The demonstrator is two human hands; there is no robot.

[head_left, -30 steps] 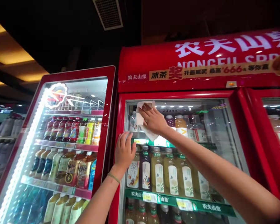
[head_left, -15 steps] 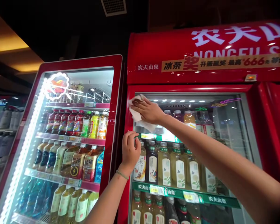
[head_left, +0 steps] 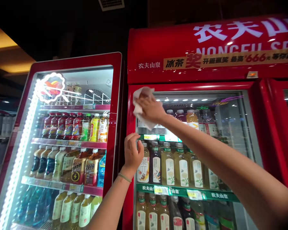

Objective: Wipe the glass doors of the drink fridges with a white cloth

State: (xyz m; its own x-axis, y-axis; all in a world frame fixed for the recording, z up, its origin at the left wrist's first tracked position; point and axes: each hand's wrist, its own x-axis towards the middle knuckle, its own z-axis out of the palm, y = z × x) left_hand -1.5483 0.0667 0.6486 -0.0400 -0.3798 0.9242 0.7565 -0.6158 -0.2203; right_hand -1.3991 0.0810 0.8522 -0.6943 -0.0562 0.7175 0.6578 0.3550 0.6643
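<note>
**Item 1. Right hand [head_left: 150,109].** It is raised to the upper left corner of the glass door [head_left: 220,127] of the red cooler [head_left: 146,41]. The fingers [head_left: 141,101] lie close together, bent down over a cloth and pressing it against the pane.

**Item 2. Cloth [head_left: 137,107].** It is white and crumpled, caught between the right palm and the glass. One fold sticks out above the knuckles onto the red door frame [head_left: 130,124], and another hangs below the heel of the hand.

**Item 3. Left hand [head_left: 132,154].** It is lower, at the left edge of the same door, level with the bottle necks. The fingers [head_left: 131,138] are half curled, with a small gap between them and the thumb and nothing between. Whether the tips touch the glass or the frame cannot be told. A thin green wristband [head_left: 124,177] sits on the wrist.

**Item 4. Behind the glass.** A row of tea bottles [head_left: 168,164] stands upright on a shelf with a green label strip [head_left: 182,192]. More bottles stand above and below.

**Item 5. Second cooler [head_left: 116,95].** It is red-framed, lit and stocked with bottles, and stands just beside on the left.
</note>
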